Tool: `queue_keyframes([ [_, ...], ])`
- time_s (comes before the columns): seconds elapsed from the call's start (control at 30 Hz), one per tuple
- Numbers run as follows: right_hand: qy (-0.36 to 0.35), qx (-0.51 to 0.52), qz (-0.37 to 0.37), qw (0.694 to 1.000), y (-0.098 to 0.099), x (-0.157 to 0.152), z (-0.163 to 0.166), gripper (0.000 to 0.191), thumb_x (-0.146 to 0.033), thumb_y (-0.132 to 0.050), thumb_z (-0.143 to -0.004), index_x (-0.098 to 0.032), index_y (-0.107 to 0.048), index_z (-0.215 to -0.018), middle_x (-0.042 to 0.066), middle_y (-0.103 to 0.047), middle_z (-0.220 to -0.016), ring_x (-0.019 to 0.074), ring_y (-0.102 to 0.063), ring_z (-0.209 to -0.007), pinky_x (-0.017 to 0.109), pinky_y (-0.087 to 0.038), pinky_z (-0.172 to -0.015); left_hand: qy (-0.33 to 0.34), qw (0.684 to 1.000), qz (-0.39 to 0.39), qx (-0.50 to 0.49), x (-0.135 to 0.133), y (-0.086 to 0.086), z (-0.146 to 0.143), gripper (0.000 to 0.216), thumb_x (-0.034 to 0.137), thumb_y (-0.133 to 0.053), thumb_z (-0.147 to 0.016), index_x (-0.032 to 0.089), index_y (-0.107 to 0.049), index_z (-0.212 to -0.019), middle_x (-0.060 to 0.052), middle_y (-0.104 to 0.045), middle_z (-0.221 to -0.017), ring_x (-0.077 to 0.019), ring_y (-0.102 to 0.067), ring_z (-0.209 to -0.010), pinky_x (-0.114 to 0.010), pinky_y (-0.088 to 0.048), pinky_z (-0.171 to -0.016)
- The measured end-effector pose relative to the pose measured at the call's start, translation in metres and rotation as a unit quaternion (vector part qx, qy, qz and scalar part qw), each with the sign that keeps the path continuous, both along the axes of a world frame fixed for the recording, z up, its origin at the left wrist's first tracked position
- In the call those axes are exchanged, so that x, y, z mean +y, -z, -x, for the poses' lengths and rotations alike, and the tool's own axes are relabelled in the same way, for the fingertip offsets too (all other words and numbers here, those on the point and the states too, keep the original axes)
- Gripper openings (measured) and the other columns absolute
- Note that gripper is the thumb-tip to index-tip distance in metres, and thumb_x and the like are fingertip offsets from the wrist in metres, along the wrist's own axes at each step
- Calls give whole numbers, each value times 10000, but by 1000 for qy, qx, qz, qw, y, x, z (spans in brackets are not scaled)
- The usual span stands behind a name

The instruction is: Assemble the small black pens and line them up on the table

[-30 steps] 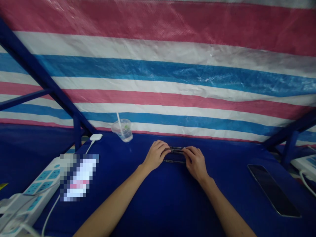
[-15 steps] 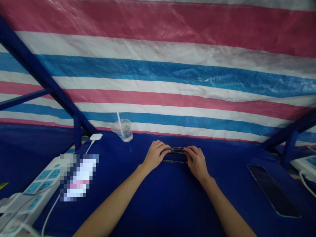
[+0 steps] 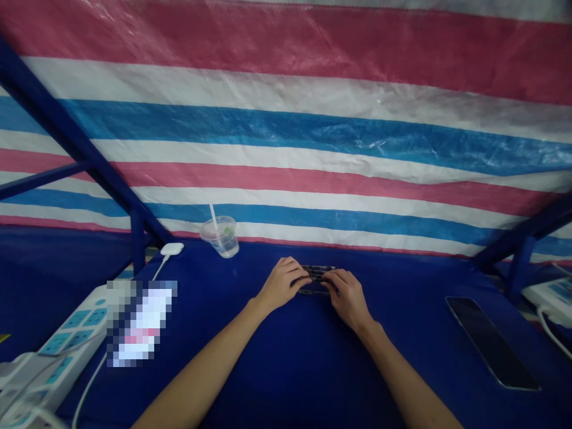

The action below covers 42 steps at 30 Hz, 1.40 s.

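Several slim dark pens (image 3: pixel 318 269) lie side by side across the blue tabletop, between my two hands. My left hand (image 3: pixel 283 283) closes with thumb and fingertips on the left ends of the pens. My right hand (image 3: pixel 346 296) pinches at their right side, its fingers curled down and the tips partly hidden. One more pen (image 3: pixel 313 292) lies nearest me, below the others, with its right end behind my right hand. How many pens each hand touches cannot be made out.
A clear plastic cup with a straw (image 3: pixel 223 239) stands at the back left. On the left are a white charger (image 3: pixel 172 249), a pixelated lit screen (image 3: pixel 145 322) and a power strip (image 3: pixel 74 339) with cables. A dark phone (image 3: pixel 491 342) lies right. Striped sheeting (image 3: pixel 286 179) hangs behind.
My right hand has moved left and slightly toward me, closer to my left hand. More of the pens' upper edge shows above the fingers. The view has shifted slightly.
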State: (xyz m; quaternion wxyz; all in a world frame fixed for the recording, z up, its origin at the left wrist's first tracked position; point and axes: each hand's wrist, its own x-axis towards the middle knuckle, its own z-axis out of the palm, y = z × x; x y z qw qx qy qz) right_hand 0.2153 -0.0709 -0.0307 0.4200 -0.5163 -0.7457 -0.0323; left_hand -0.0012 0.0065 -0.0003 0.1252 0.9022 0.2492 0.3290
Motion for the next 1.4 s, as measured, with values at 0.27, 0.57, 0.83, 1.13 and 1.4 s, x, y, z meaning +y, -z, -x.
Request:
queue_keyframes([
  [0.27,-14,-37,10,999,-1,0,1,125,-183,-551,-1005,-220,-670,-1005,51,-716,-946,199,-659,-843,334,-470,-765,11,1000,-6,-5,-1,-1,0,212,380,-632,-993,210,-757,-978,-55,-711,-913,-206,-606,-921,-392,-468,-857],
  [0.57,-20,-43,27,998,-2,0,3,200,-216,-478,-1053,-214,-666,-984,56,-714,-915,206,-649,-822,350,-439,-754,20,999,-26,-27,-3,1,0,121,313,-668,-973,227,-751,-993,-44,-715,-934,-206,-604,-954,-387,-478,-863],
  [0.83,-7,6,3,1000,1,0,0,100,-203,-548,-1011,-217,-646,-1022,70,-694,-990,233,-634,-905,371,-488,-802,-4,1000,5,-12,-8,-6,2,294,400,-620,-996,244,-661,-1242,-67,-709,-1121,-244,-597,-1079,-430,-476,-949],
  [1.13,8,2,14,1000,-3,-1,-1,82,-204,-562,-1006,-213,-643,-1014,72,-680,-981,233,-607,-885,374,-472,-803,-28,999,2,-23,-1,-1,1,207,317,-551,-1041,178,-680,-957,-58,-698,-956,-220,-578,-989,-402,-442,-891],
  [1.4,0,-16,30,999,-1,4,-4,89,-182,-549,-1004,-219,-629,-1017,69,-682,-993,236,-603,-881,382,-460,-810,-15,999,-19,-39,1,-5,-1,150,311,-621,-1002,201,-703,-941,-49,-707,-961,-213,-606,-961,-393,-465,-871],
])
